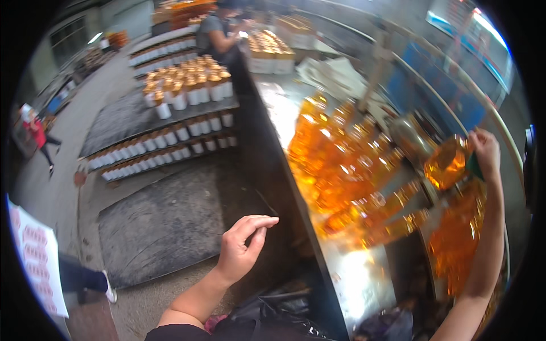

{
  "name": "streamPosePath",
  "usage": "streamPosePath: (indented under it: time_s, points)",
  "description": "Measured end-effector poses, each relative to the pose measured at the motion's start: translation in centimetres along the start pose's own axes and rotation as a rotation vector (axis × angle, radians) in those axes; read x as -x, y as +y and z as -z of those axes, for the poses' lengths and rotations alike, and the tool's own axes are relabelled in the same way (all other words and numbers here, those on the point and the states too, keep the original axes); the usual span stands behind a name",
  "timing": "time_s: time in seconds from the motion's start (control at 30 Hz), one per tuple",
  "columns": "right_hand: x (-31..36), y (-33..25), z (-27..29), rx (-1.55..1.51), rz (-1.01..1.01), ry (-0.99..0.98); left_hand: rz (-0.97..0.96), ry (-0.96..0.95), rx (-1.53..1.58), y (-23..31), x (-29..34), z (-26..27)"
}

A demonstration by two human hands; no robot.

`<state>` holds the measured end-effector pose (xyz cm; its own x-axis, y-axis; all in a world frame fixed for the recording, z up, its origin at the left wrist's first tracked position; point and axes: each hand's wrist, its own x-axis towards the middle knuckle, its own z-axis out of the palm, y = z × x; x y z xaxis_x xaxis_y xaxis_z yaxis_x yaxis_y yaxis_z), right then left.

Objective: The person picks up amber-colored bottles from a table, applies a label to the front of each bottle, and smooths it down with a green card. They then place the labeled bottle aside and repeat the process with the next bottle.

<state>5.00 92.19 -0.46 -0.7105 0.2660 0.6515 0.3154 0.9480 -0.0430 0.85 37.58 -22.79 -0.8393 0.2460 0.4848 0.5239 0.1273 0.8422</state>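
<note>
My right hand (486,152) is at the far right, fingers closed at the end of a clear bottle of amber liquid (448,163), which lies tilted. The fingers hide its neck. A small green piece (474,168) shows below the palm; I cannot tell what it is. My left hand (243,247) hovers left of the bench edge, fingers stretched and slightly bent, the thumb apart from them, with nothing visible in it. Many amber bottles (347,162) crowd the metal bench (361,284), some lying down, blurred. More amber bottles (458,233) lie beside my right forearm.
Rows of white-wrapped bottles with gold tops (187,82) stand on dark stacked boards (125,122). Filled cartons (272,51) sit at the bench's far end, near a co-worker (219,37). Another person (38,133) walks at far left. A printed sheet (37,258) hangs lower left.
</note>
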Motion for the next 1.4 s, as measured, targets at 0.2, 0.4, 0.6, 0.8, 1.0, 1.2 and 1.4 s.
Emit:
streamPosePath:
  time_s: [0.2, 0.4, 0.6, 0.8, 1.0, 1.2, 1.4]
  points:
    - [-0.5, -1.1, -14.1, 0.068, -0.367, -0.345, 0.257, 0.448, -0.123, -3.5, 3.2, 11.6]
    - [2.4, -1.9, -17.9, -0.021, -0.319, -0.443, 0.319, 1.096, 0.09, -11.2, 12.8, 28.7]
    - [1.3, 1.3, -19.2, -0.076, -0.24, -0.244, 0.124, 1.445, 0.084, -13.0, 23.3, 40.9]
    - [-2.5, 1.3, -18.7, -0.373, -0.003, -0.18, -0.096, 1.218, 0.224, -7.1, 21.9, 39.1]
    - [0.2, -9.0, -13.8, -0.759, 0.147, -0.281, -0.423, 1.209, 0.253, 1.1, 20.8, 34.8]
    - [7.2, -16.4, -2.6, -0.746, 0.14, -0.333, -0.7, 1.398, 0.332, 2.6, 21.7, 35.4]
    - [16.8, -19.4, 6.6, -0.715, -0.025, -0.297, -0.784, 1.164, 0.442, 12.0, 16.4, 30.8]
